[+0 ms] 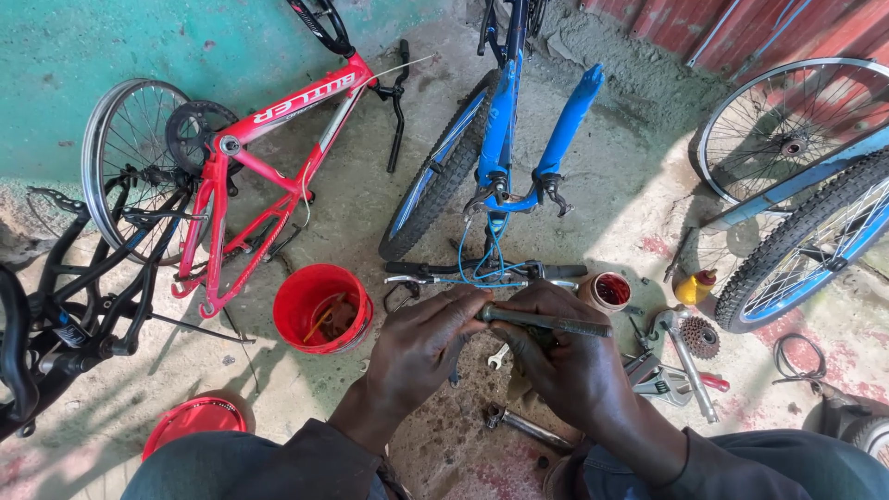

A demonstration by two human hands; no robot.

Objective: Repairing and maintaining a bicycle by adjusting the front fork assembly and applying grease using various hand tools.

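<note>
Knees in dark trousers point(278, 463) fill the bottom edge; both forearms reach forward from them over the concrete floor point(611, 176).

Left hand point(421, 347): wrist bent inward, knuckles up, fingers point(454, 310) curled shut around the near end of a dark metal rod point(546, 321). Right hand point(565, 356): palm cupped under the rod, thumb lying along its top, fingers closed about the middle. I see the rod held level between the two hands, its far end sticking out to the right. It looks cylindrical, dull and greasy.

Around the hands:
- red plastic bucket point(322, 308), round, with small parts inside, just left of the left hand
- red lid point(193, 421) flat on the floor, nearer the left knee
- small red tub point(607, 290) beyond the right hand
- steel spanners point(690, 356) and a toothed sprocket cluster point(700, 336) scattered to the right
- yellow oil bottle point(694, 287) with a red cap

Beyond: red bicycle frame point(278, 148) lying upside down; blue bicycle point(500, 139) with knobbly tyre, forks up.
</note>
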